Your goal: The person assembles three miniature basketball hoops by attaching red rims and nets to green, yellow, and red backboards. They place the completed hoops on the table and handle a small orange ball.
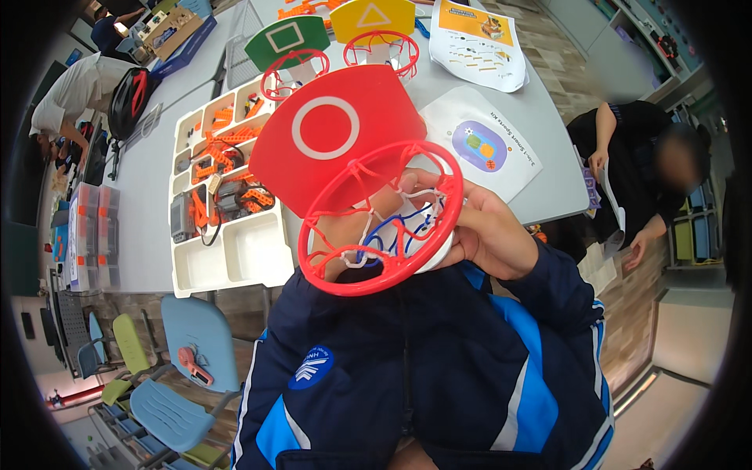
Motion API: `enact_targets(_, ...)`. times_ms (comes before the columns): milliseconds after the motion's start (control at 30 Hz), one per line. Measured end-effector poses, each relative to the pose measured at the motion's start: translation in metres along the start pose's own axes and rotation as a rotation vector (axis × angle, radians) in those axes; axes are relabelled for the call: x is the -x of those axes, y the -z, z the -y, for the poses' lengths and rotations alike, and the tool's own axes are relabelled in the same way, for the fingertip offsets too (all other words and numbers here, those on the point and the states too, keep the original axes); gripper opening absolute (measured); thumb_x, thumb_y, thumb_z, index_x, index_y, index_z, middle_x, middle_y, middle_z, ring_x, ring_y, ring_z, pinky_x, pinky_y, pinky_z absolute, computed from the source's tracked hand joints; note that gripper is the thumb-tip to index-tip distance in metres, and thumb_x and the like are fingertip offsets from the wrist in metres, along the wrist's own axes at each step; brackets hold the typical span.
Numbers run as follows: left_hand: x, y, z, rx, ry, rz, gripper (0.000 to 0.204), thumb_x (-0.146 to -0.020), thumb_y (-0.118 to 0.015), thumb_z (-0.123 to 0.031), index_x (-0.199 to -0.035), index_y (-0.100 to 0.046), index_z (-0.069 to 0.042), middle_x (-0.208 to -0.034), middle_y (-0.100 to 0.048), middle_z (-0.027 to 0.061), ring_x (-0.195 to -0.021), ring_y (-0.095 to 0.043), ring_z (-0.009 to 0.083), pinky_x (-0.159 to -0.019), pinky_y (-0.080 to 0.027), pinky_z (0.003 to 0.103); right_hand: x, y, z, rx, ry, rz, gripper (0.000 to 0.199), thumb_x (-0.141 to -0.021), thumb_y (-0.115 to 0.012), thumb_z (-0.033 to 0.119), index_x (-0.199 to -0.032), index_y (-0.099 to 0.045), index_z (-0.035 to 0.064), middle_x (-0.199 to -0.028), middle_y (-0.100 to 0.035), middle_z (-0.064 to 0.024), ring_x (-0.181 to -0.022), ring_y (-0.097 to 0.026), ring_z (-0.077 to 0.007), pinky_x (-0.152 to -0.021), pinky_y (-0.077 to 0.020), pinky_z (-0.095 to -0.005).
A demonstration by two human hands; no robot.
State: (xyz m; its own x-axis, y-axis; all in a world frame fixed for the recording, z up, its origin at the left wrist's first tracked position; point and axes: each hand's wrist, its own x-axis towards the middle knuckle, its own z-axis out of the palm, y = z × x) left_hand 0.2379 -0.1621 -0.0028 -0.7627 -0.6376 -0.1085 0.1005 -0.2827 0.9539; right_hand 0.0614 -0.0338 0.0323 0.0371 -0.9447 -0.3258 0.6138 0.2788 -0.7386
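I hold a red toy basketball hoop (337,133) close to my chest; it has a red backboard with a white circle, a red rim and a white, blue and red net. My right hand (489,231) grips the rim's right side and a white piece under it, fingers in the net. Behind the rim and partly hidden by it, my left hand (341,235) holds the hoop from below. Dark blue jacket sleeves cover both my arms.
On the grey table (149,180) lie a white sorting tray (235,258) with orange parts, a green hoop (286,39), a yellow hoop (374,19) and two printed sheets (478,35). A person (642,157) sits at the right, others at far left. Blue chairs (196,345) stand lower left.
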Motion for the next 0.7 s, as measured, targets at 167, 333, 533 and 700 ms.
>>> enact_targets(167, 0.009, -0.011, -0.02, -0.022, 0.128, -0.134, 0.073, -0.078, -0.081, -0.044, -0.13, -0.055, 0.0, -0.115, -0.068, 0.0165, -0.096, -0.07, 0.0228, -0.079, -0.059, 0.031, 0.001, -0.002, -0.005, -0.018, 0.048, 0.03, 0.041, -0.104, -0.049, 0.014, -0.141, -0.037, 0.0022, -0.125, -0.06, -0.0233, -0.103, -0.07, -0.0337, -0.085, -0.061, -0.0502)
enact_targets(333, 0.012, -0.03, -0.031, 0.103, 0.066, -0.089, 0.038, -0.082, -0.081, -0.025, -0.112, -0.069, -0.005, -0.102, -0.072, 0.0072, -0.085, -0.069, 0.013, -0.072, -0.056, 0.027, 0.004, -0.004, -0.007, -0.028, 0.064, 0.008, 0.041, -0.103, -0.049, 0.013, -0.141, -0.037, 0.0021, -0.122, -0.061, -0.0224, -0.103, -0.07, -0.0335, -0.084, -0.0615, -0.0504)
enact_targets(533, 0.005, -0.019, -0.016, -0.156, 0.042, -0.119, 0.031, -0.083, -0.08, -0.024, -0.109, -0.071, -0.008, -0.104, -0.071, 0.0048, -0.086, -0.068, 0.0123, -0.074, -0.055, 0.026, 0.005, -0.006, -0.012, -0.026, 0.143, -0.003, 0.039, -0.102, -0.05, 0.013, -0.139, -0.038, 0.0044, -0.12, -0.061, -0.023, -0.101, -0.07, -0.0344, -0.083, -0.0618, -0.0511)
enact_targets(700, 0.004, -0.015, -0.004, -0.288, -0.013, -0.13, 0.025, -0.084, -0.079, -0.023, -0.105, -0.073, -0.011, -0.105, -0.07, 0.0029, -0.087, -0.067, 0.0118, -0.074, -0.054, 0.026, 0.007, -0.005, -0.012, -0.08, 0.143, -0.022, 0.042, -0.1, -0.048, 0.008, -0.139, -0.035, 0.0022, -0.118, -0.06, -0.0245, -0.098, -0.071, -0.0355, -0.08, -0.0626, -0.0527)
